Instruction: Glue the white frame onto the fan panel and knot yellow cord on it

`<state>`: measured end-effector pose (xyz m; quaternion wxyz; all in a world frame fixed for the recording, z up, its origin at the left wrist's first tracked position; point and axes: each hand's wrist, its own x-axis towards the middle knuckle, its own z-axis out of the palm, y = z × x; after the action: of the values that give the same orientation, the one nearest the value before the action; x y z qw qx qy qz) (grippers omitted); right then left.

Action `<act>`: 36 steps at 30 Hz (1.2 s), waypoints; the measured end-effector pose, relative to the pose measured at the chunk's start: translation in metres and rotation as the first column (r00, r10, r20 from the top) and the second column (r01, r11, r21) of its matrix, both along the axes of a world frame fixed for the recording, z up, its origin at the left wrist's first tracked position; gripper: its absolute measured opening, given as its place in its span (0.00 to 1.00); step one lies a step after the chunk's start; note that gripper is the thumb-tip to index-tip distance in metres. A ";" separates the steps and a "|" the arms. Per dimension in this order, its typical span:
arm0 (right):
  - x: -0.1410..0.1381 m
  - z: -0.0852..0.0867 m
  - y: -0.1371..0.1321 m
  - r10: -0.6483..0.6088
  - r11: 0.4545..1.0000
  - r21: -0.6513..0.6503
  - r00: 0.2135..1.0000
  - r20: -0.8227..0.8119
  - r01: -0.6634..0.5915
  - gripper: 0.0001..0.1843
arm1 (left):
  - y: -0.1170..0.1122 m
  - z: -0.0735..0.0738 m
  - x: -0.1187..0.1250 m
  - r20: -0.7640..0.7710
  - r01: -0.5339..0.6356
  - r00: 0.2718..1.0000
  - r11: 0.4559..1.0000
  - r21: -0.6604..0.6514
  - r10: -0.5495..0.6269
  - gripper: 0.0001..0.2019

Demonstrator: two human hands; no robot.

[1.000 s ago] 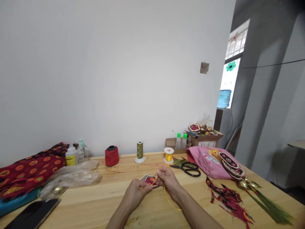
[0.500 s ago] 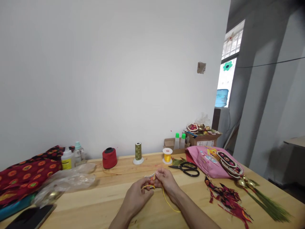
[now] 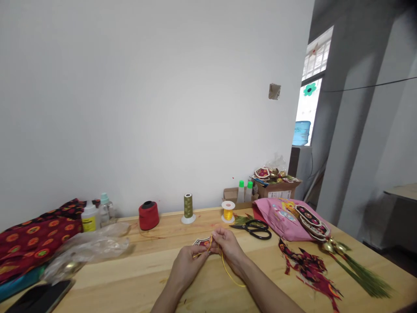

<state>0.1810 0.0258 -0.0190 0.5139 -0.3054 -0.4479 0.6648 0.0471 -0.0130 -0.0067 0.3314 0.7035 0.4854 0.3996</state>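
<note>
My left hand (image 3: 188, 266) is closed around a small dark-red fabric patch (image 3: 202, 241) with a white edge, whose top shows above the fingers. In my right hand (image 3: 230, 248), thumb and fingers pinch a yellow cord (image 3: 230, 275) close to the patch. A short length of the cord rises between the two hands, and a loose tail curves down beside my right wrist to the tabletop. Fingers cover the lower part of the patch. Beyond the hands stand a spool of yellow cord (image 3: 228, 212) and black-handled scissors (image 3: 257, 229).
A red thread cone (image 3: 149, 216) and an olive thread spool (image 3: 188, 208) stand along the wall. Patterned cloth (image 3: 35, 237), a plastic bag (image 3: 94, 244) and a phone (image 3: 42, 298) lie left. Right are a pink bag (image 3: 280, 219), fabric scraps (image 3: 309, 271) and a green tassel (image 3: 368, 276).
The patch has turned so that more of its dark-red face shows above my left fingers. The yellow loop across my left fingers is now mostly hidden. The view has shifted slightly.
</note>
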 end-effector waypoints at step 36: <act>-0.022 -0.001 0.009 -0.334 0.939 0.071 0.942 -0.045 0.336 0.11 | 0.023 -0.012 -0.013 -0.107 -0.189 0.978 0.980 -0.061 0.182 0.21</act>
<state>0.1587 0.0351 -0.0197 0.6380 -0.3465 -0.4066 0.5546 0.0344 0.0096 -0.0187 0.2926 0.6622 0.5788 0.3754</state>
